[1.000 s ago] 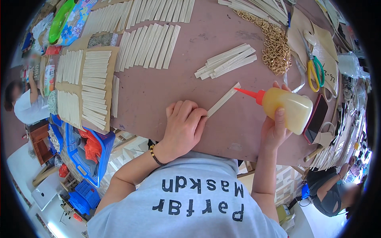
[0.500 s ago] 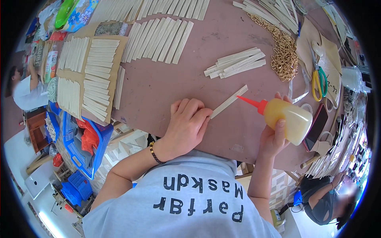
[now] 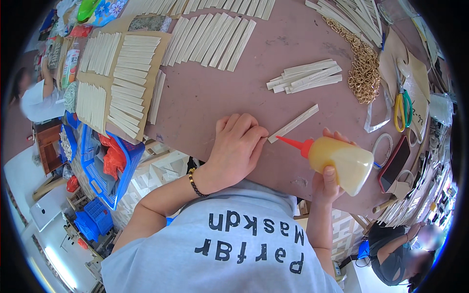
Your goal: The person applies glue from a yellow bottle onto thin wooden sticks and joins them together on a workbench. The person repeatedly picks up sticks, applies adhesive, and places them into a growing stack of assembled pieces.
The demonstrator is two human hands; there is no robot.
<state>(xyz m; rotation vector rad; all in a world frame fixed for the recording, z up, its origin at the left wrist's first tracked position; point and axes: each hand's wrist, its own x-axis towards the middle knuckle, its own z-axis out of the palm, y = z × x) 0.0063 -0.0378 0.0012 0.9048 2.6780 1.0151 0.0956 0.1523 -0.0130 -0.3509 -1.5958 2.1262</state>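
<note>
A cream-coloured flat strip (image 3: 295, 122) lies slantwise on the brown tabletop. My left hand (image 3: 238, 142) rests at its near end, fingers curled and pressed together at the tip of the strip. In my right hand (image 3: 328, 183) is a glue bottle (image 3: 339, 163), a soft squeeze bottle of yellowish liquid with a red pointed nozzle. The bottle is tilted, its nozzle tip close to the strip near my left fingers. Whether the tip touches the strip I cannot tell. Beyond it sits a small pile of similar strips (image 3: 305, 75).
Rows of strips (image 3: 210, 41) and strip-covered boards (image 3: 128, 80) fill the left. A gold chain heap (image 3: 364, 78), scissors (image 3: 403, 107) and a dark phone (image 3: 394, 164) lie at right. A blue basket (image 3: 113, 188) stands below the left edge. Two other people appear at the sides.
My right hand has brought the glue bottle left and down, so its nozzle moved from the strip's far end to near my left fingers. The whole view has shifted slightly.
</note>
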